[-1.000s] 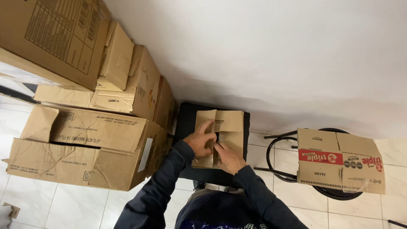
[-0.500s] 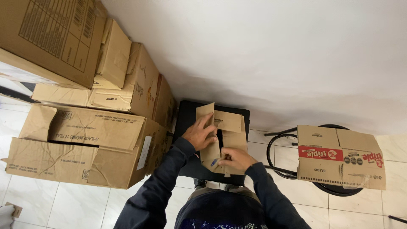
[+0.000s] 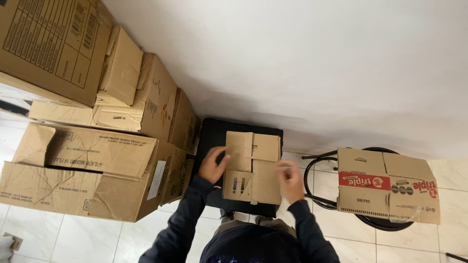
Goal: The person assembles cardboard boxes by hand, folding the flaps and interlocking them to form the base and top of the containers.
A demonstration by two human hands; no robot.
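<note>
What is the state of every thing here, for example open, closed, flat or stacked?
small cardboard box: flaps folded shut, lying on the black stool
left hand: on the box's left edge
right hand: at its right edge
big cartons: stacked, some flaps loose
printed box: closed, on a round stool

A stack of brown cardboard boxes (image 3: pixel 92 126) stands on the floor off the left edge of the black table (image 3: pixel 210 139), the nearest of them touching or just beside it. The topmost large box (image 3: pixel 48 44) bears a printed grid and barcodes. Off the right edge, a flattened carton with a red band (image 3: pixel 387 185) lies on what seems to be a round black stool (image 3: pixel 312 178). White floor tiles (image 3: pixel 63 238) run beneath, and a plain white wall (image 3: pixel 302 63) rises behind the far edge.
</note>
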